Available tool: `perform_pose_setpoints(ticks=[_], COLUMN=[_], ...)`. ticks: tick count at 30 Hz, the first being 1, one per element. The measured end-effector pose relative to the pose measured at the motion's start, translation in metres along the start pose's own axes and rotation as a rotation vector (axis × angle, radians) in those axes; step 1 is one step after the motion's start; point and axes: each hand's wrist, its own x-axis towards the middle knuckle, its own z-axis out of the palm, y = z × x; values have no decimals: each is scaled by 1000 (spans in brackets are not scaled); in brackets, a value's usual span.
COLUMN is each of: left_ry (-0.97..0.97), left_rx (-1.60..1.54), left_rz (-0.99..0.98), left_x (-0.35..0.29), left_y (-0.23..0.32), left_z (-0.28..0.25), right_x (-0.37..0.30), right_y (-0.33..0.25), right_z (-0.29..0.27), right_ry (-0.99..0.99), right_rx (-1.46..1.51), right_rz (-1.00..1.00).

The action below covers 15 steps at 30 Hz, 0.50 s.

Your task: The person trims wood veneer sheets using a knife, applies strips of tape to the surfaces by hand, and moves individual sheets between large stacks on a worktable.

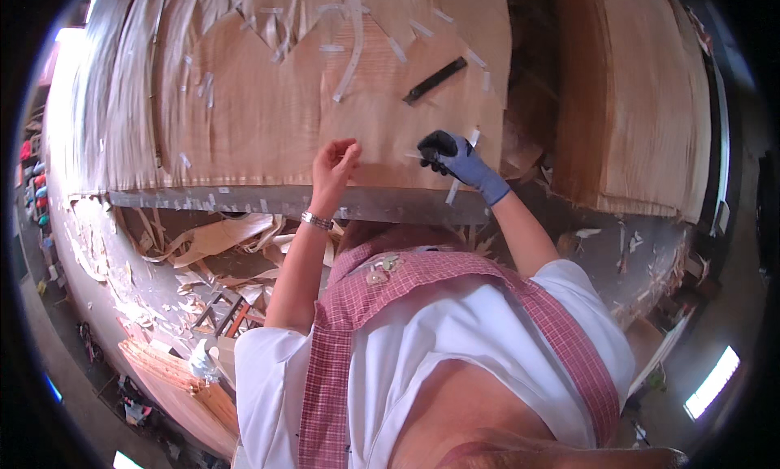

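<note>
A wide sheet of pale wood veneer (268, 136) lies on the bench before me, with several short strips of white tape (331, 48) stuck on it. My bare left hand (335, 170) hovers at the sheet's near edge, fingers curled in toward the thumb; whatever they may hold is hidden. To its right, my right hand (457, 157), in a blue and black glove, is closed with a small pale strip of tape (413, 155) poking out from its fingertips. Beyond the hands rest a black utility knife (436, 81) and a long white ruler-like strip (351, 51).
More tape strips hang near the bench's grey front edge (268, 199). Another stack of veneer (642, 103) stands at the right, past a dark gap. Veneer scraps (219, 237) litter the floor below, beside a stack of boards (175, 388) at lower left.
</note>
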Motion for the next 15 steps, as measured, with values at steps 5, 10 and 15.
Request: perform_pose_setpoints(ticks=[5, 10, 15], left_ry=[-322, -300, -609], left_rx=[37, 531, 539], left_rz=[-98, 262, 608], left_x=[3, -10, -51], left_y=[4, 28, 49], left_z=[53, 81, 94], right_x=[0, -1, -13], right_y=[-15, 18, 28], right_z=[8, -41, -86], right_ry=[20, 496, 504], right_rx=[63, -818, -680], right_rz=[-113, -566, -483])
